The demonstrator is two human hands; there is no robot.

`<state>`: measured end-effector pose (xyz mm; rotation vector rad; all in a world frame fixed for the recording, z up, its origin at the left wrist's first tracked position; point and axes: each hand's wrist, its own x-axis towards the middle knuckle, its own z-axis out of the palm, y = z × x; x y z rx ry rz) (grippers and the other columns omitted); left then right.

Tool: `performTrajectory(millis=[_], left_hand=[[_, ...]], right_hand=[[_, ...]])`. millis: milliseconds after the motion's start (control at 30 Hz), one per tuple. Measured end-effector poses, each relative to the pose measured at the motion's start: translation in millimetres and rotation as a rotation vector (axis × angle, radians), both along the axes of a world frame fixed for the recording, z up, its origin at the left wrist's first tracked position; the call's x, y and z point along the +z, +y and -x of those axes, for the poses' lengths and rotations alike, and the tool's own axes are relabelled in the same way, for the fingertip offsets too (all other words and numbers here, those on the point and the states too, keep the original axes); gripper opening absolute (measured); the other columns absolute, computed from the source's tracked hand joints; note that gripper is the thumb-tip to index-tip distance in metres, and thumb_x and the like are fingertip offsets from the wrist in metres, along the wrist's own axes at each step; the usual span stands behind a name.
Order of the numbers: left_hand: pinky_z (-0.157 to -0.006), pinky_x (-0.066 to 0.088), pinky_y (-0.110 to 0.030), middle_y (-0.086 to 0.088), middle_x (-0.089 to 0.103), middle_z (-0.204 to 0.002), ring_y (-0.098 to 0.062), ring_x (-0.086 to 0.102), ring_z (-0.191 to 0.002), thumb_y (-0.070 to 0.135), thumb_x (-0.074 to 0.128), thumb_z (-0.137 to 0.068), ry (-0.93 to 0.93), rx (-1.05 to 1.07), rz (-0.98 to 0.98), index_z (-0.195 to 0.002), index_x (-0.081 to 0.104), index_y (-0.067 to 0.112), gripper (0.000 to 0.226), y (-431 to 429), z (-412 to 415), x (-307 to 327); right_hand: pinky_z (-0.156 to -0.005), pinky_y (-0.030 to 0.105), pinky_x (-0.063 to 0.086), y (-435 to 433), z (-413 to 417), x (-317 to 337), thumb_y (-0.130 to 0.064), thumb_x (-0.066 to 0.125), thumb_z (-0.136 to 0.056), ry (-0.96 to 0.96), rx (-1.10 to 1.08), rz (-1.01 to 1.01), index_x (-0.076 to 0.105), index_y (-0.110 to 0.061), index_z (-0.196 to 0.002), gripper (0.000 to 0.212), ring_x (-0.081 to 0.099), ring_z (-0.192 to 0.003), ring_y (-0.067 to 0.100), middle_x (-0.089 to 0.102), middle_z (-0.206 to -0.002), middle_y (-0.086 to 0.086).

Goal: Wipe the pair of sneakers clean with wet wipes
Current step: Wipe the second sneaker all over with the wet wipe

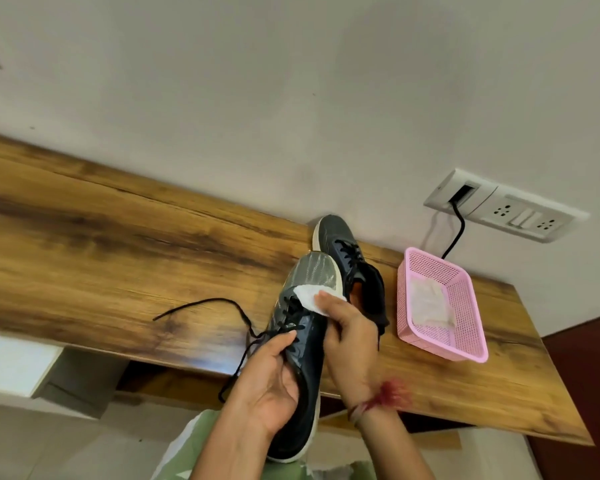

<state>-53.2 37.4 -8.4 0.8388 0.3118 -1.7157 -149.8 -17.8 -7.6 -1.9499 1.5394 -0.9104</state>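
Both hands are closed: the left hand (274,379) grips one sneaker (309,344) over the counter (118,254) edge, and the right hand (350,337) pinches a wet wipe (307,295) against its toe end. The second sneaker (340,244) lies by the wall, just beside a pink basket (440,348), with a black cable (456,237) behind.

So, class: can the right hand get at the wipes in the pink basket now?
Probably yes: the pink basket lies open-topped just beside the right hand, though that hand already holds a wipe.

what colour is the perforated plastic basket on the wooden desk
The perforated plastic basket is pink; head view.
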Motion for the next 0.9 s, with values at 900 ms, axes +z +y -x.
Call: performTrajectory(millis=[900], left_hand=[[-0.078, 0.058, -0.036, -0.022, 0.07, -0.1, -0.029, 0.07, -0.079, 0.019, 0.064, -0.079, 0.021, -0.101, 0.081, -0.105, 0.07, -0.002, 0.034, -0.6, -13.0, -0.4]], right_hand=[[-0.1, 0.012, 0.036, 64.0, 14.9, -18.8, 0.006, 0.044, -0.067, -0.006, 0.158, 0.073, 0.07, -0.017, -0.109, 0.055, 0.052, -0.113, -0.004, 0.063, -0.116, -0.011]])
